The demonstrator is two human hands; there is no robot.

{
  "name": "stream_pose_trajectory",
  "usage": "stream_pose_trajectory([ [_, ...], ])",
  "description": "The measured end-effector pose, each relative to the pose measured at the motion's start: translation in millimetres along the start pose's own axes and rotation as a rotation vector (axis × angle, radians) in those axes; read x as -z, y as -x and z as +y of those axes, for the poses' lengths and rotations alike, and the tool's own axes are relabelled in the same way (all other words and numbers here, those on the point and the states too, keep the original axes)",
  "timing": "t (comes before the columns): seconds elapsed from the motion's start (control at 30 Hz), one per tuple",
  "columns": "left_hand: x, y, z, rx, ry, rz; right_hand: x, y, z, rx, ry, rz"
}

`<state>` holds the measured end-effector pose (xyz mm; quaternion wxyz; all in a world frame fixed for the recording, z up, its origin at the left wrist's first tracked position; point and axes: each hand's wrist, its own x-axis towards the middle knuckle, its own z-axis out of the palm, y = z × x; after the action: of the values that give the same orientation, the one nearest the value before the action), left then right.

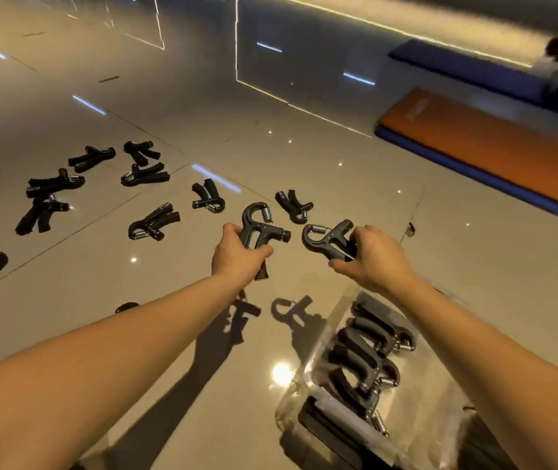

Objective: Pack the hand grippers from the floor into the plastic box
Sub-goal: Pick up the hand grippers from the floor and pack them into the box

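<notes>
My left hand (236,257) is shut on a black hand gripper (260,230), held above the glossy floor with its spring at the top. My right hand (374,257) is shut on a second black hand gripper (326,237), spring pointing left. Both are in the air, a little apart. The clear plastic box (433,415) stands on the floor at the lower right, under my right forearm, with several grippers (365,354) lined up inside. Several more black hand grippers (153,222) lie scattered on the tiles to the left and ahead, the closest one (293,205) just beyond my hands.
An orange mat (494,154) on a blue mat (474,174) lies at the right. A further blue mat (467,67) with blurred objects sits at the back right. A small dark object (126,307) peeks out beside my left forearm. The beige tiles reflect ceiling lights.
</notes>
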<state>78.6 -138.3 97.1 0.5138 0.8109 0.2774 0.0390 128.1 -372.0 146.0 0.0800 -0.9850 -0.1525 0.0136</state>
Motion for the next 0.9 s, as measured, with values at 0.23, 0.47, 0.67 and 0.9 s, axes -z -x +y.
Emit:
stream_pose_trajectory([
  [0.23,-37.2,58.6,54.0,-0.117,-0.027,-0.157,38.8,60.6,85.3,-0.125,-0.079,0.071],
  [0.47,-57.6,96.0,82.5,-0.244,-0.249,-0.376,36.8,96.7,139.8,-0.263,-0.165,0.079],
  [0.67,-99.9,93.0,78.3,-0.472,-0.475,-0.532,17.5,94.0,167.8,-0.346,-0.195,0.121],
  [0.9,-161.1,88.7,77.0,-0.681,-0.612,-0.692,-4.5,89.2,210.9,-0.488,-0.303,0.157],
])
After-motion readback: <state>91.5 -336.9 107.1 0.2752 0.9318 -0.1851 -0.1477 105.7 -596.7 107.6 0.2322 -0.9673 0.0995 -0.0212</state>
